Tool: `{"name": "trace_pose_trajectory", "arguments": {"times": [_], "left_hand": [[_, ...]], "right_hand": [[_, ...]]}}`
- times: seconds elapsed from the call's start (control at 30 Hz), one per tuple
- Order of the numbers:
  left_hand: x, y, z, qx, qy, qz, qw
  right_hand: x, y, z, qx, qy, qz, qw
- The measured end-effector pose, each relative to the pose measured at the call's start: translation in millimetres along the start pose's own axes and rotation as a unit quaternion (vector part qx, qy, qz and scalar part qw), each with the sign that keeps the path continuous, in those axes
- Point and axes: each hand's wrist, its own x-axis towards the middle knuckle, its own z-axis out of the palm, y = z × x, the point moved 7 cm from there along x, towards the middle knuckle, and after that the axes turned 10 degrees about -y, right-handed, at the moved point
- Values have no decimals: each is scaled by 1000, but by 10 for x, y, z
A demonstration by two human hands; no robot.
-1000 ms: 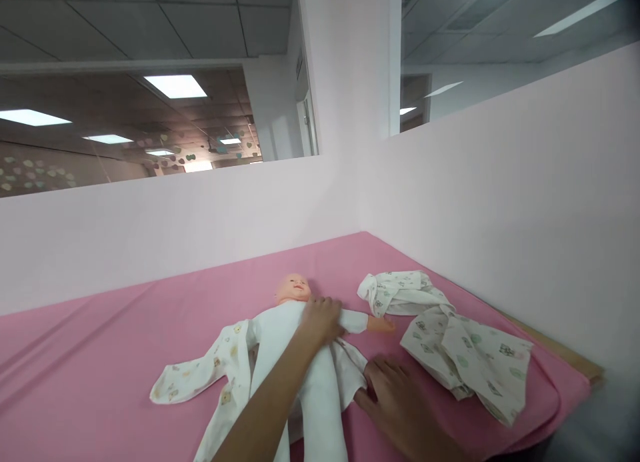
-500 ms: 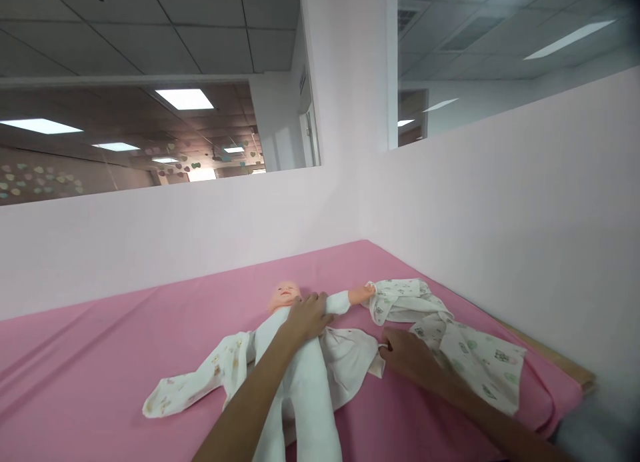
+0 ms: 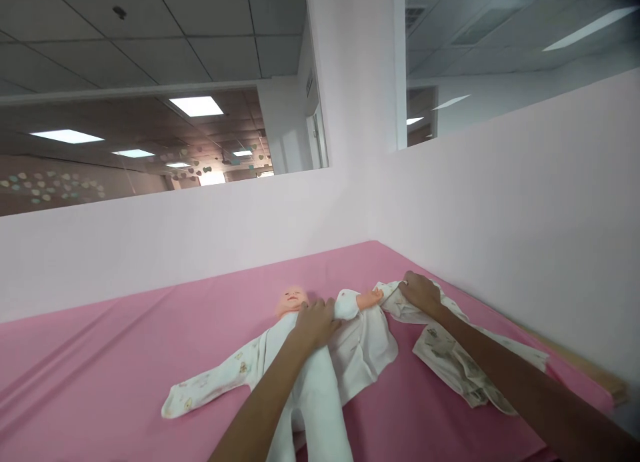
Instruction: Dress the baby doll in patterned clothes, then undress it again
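On the pink sheet, the doll is laid face up, its chest partly covered by the left hand (whether anything is gripped cannot be told). The patterned garment is pinched by the right hand; if tugged, it could be snagged on the doll's hand. The doll's feet are cut off.

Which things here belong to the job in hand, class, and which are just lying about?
In the job:
- doll, under the left hand
- shirt, spread beneath the doll
- printed cloth, at the right hand; grip unclear

Just there:
- pink sheet
- wooden edge
- ceiling lights
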Motion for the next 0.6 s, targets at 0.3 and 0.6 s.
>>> {"name": "trace_pose_trajectory", "arguments": {"times": [0.3, 0.6], "left_hand": [[-14, -82, 67, -6, 20, -7, 1000], [39, -44, 127, -2, 34, -8, 999]], "right_hand": [[-182, -193, 163, -29, -15, -85, 996], [-372, -1023, 347, 74, -33, -255, 963]]}}
